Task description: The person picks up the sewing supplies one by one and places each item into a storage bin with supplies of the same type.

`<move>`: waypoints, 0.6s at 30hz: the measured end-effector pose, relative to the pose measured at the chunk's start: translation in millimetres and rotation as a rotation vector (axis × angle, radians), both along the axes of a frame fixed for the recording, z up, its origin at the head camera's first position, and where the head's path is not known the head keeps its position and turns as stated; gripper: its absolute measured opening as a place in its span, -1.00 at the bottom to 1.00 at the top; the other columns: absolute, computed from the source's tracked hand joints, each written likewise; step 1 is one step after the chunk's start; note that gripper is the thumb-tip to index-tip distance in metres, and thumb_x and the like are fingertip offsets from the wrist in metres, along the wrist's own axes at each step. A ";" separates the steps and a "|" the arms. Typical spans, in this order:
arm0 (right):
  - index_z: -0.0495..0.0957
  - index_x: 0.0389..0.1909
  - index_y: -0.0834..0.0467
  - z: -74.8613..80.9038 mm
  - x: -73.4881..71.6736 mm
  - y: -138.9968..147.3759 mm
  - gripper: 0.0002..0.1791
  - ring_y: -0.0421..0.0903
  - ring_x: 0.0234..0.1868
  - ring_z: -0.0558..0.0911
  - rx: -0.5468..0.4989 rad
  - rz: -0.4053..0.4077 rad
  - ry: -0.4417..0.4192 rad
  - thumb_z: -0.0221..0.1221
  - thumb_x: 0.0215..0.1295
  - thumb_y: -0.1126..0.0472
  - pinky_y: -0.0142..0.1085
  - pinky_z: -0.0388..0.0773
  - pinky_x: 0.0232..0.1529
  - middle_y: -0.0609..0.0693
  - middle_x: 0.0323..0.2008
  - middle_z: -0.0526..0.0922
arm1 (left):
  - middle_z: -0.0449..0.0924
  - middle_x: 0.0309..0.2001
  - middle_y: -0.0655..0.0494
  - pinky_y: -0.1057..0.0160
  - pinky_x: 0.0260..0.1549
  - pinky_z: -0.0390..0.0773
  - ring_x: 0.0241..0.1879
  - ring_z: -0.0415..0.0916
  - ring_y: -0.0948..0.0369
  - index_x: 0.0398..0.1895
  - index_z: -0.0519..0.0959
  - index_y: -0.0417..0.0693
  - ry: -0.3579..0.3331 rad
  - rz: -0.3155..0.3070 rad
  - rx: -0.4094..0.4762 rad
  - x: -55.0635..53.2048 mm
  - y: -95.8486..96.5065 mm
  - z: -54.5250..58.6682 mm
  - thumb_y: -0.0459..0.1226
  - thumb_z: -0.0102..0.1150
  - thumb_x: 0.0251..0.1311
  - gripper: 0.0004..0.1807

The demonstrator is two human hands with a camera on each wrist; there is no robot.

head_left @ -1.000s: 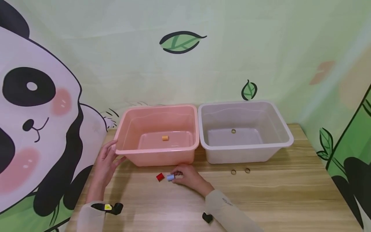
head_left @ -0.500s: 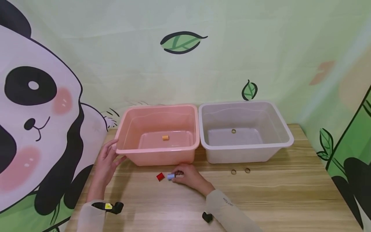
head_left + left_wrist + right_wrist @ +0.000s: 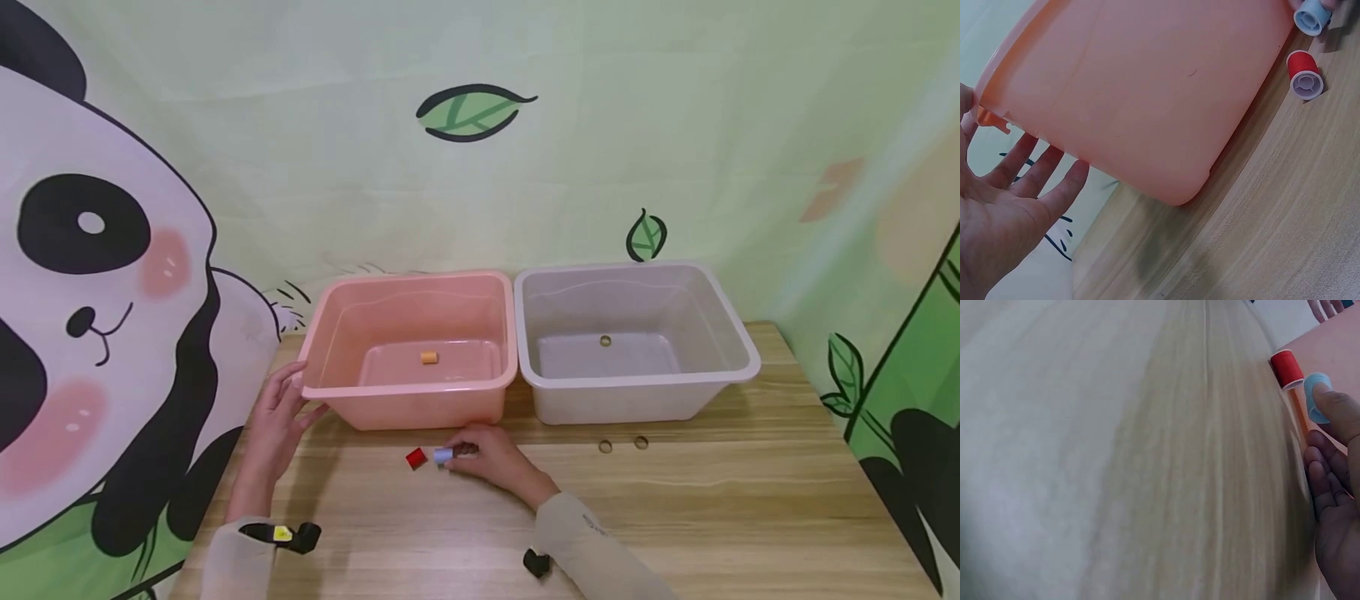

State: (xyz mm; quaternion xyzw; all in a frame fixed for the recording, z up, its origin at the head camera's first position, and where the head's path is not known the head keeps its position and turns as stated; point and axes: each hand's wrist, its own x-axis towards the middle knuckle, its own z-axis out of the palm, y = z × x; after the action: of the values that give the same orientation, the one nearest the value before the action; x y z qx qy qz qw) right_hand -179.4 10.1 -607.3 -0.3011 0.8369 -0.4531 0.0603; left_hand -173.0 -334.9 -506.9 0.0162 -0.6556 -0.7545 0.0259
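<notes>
My right hand [image 3: 495, 458] pinches a light-blue thread spool [image 3: 443, 456], with the thumb on it in the right wrist view [image 3: 1317, 400]. Just left of it, a red thread spool [image 3: 416, 458] lies on its side on the wooden table. My left hand [image 3: 276, 417] holds the pink bin [image 3: 420, 408] at its front left rim. In the left wrist view the other fingers [image 3: 1041, 175] extend against the bin's side below the rim. An orange thread spool [image 3: 429, 357] lies inside the pink bin.
A grey bin [image 3: 607, 400] stands right beside the pink one, with a small ring [image 3: 605, 341] inside. Two similar rings, a left one [image 3: 605, 447] and a right one [image 3: 641, 442], lie on the table [image 3: 720, 500] before it. Behind is a printed backdrop [image 3: 337, 183].
Almost nothing moves. My right hand stays at the blue spool and my left hand stays on the bin's rim; the head view shifts only slightly.
</notes>
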 end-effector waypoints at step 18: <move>0.75 -0.09 0.01 17.2 6.1 8.0 -0.74 -0.14 -0.11 0.62 0.005 -0.013 0.092 0.46 0.21 0.10 -0.34 0.56 -0.02 -0.12 -0.16 0.73 | 0.16 0.47 -0.01 0.24 0.02 0.64 0.30 0.40 0.12 0.50 0.24 0.09 -0.003 0.001 0.002 -1.2 1.3 1.3 -0.07 -0.04 0.55 -0.48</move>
State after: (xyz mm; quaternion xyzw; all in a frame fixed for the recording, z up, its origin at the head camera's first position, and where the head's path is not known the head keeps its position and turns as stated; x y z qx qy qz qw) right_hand -173.3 18.1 -590.1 -0.3160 0.8419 -0.4371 0.0198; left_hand -174.2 -333.6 -505.6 0.0179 -0.6550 -0.7550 0.0253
